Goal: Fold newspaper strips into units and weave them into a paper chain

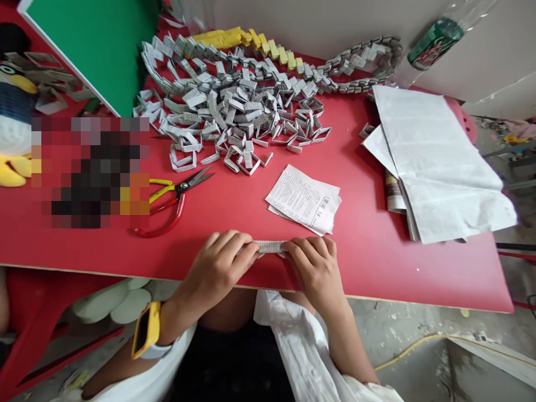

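Near the table's front edge, a narrow folded strip of printed paper (pixel 270 246) stretches between my hands. My left hand (pixel 224 259) has its fingers closed on the strip's left end, and my right hand (pixel 314 265) grips the right end; the fingertips partly hide both ends. Just beyond lie a few cut pieces of printed paper (pixel 304 200), stacked unevenly. To the left of these rest scissors (pixel 181 192) with one red and one yellow handle, blades apart. A heap of folded paper links (pixel 247 109) spreads farther back on the red table.
A long woven paper chain (pixel 360 61) with a yellow section runs along the back. Large paper sheets (pixel 444 167) lie at the right. A green board (pixel 96 44) stands at the back left, beside a penguin toy (pixel 17 117). A plastic bottle (pixel 435 43) leans at the back right.
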`<state>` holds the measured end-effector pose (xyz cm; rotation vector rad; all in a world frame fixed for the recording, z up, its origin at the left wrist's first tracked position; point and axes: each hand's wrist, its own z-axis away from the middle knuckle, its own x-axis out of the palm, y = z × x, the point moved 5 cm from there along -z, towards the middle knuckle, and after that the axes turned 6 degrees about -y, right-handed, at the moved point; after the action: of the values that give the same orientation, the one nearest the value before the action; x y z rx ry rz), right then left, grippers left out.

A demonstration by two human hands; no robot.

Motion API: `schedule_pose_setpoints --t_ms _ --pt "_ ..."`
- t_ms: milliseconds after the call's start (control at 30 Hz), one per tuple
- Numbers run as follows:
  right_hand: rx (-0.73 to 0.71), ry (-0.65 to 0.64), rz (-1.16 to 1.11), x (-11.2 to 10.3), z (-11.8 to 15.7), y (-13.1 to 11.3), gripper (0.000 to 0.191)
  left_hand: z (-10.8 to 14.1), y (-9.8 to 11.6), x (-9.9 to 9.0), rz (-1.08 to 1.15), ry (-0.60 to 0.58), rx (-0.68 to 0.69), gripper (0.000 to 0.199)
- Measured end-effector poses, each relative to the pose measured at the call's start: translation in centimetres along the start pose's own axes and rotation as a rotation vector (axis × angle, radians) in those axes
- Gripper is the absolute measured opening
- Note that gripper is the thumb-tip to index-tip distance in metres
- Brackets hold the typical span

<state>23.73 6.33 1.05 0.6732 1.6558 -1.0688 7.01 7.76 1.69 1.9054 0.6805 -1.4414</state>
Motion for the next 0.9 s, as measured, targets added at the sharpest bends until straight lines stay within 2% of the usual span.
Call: schedule_pose_setpoints --t_ms 100,233,400,633,900 --pt "0.039 0.042 -0.060 -0.2 -0.5 0.3 0.017 -0.2 -0.4 0.0 0.005 0.017 -0.039 0.006" --pt "0.208 0.102 -0.139 0.0 -0.6 0.5 0.005 -0.5 -0.9 0.5 0.061 -0.021 -0.106 0.006" --pt "0.342 0.125 -0.130 0.5 -0.5 0.2 0.007 -0.8 -1.2 1.0 0.097 -0.063 -0.186 0.004" --pt "0.428 0.112 -0.094 0.7 -0.8 0.1 0.007 -1.0 -1.1 1.0 0.085 -0.049 -0.236 0.012" --pt "0.473 0.085 0.049 1.2 -1.1 -0.3 0.010 -1.0 -1.4 1.3 0.127 -0.070 -0.303 0.006"
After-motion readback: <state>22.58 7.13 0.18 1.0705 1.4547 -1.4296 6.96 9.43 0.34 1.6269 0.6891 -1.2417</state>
